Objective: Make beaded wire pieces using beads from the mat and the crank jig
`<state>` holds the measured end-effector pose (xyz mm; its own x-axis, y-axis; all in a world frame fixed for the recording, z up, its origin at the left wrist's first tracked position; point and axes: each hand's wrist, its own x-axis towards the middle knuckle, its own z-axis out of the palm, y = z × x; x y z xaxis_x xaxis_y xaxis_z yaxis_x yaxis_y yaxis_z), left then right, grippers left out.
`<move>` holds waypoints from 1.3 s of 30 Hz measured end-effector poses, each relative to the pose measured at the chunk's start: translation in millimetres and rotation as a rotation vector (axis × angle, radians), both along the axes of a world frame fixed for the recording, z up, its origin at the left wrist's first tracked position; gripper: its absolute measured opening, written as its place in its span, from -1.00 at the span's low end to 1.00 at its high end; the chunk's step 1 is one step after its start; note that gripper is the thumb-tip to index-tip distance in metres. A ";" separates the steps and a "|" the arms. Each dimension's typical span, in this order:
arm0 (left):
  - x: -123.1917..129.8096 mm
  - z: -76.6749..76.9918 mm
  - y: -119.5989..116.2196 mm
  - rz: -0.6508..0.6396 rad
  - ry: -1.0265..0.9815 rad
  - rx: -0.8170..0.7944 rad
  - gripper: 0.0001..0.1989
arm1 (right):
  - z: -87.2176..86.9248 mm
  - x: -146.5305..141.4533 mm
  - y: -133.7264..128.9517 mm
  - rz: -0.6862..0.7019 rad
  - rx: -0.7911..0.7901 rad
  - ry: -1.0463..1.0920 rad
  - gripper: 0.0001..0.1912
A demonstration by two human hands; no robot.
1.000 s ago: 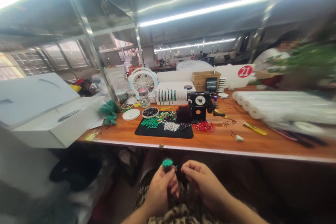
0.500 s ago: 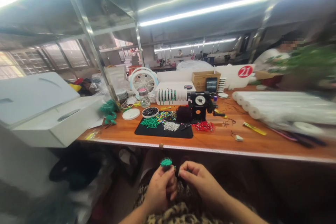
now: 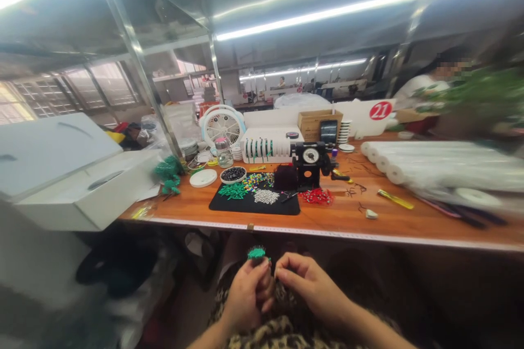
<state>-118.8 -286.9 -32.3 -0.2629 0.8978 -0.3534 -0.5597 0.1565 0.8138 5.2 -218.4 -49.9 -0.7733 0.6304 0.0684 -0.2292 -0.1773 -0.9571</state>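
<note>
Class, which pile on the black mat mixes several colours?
The multicoloured pile, directly behind the silver pile; the silver pile and green pile each look single-coloured.

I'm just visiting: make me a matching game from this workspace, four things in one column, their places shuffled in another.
Things:
1. green-topped bundle
2. black beads
3. silvery beads
4. fan

Places:
A. on the black mat
B. behind the jar
C. in the left hand
D. in a round white dish

Pairs: 1-C; 2-D; 3-A; 4-B

The green bundle (image 3: 256,252) — its lower end — is hidden in the left hand (image 3: 248,290).
</note>
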 end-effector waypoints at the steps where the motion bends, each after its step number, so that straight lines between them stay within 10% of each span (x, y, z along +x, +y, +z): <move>1: 0.3 0.1 -0.2 -0.003 0.003 -0.005 -0.53 | -0.5 -0.1 -0.3 0.012 -0.022 0.007 -0.78; 14: 1.1 1.8 1.1 -0.023 -0.004 0.002 -0.49 | -8.8 -3.9 -2.3 0.057 -0.144 0.023 -0.75; 24: -3.4 -12.3 0.2 -0.043 0.083 0.010 -0.52 | 3.8 -4.2 1.1 -0.270 0.253 -0.243 -0.73; 31: -4.1 -8.9 -0.7 -0.004 0.164 0.050 -0.65 | 6.5 -1.9 -0.6 -0.213 0.277 -0.285 -0.80; 39: -19.2 -1.5 -3.1 -0.008 0.600 0.039 -0.69 | -0.5 5.5 1.7 -0.269 0.315 -0.397 -0.75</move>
<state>-138.0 -290.0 -33.8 -0.3992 0.9100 -0.1119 0.0001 0.1221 0.9925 10.8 -216.7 -50.3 -0.5930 0.8049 0.0221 0.1609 0.1453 -0.9762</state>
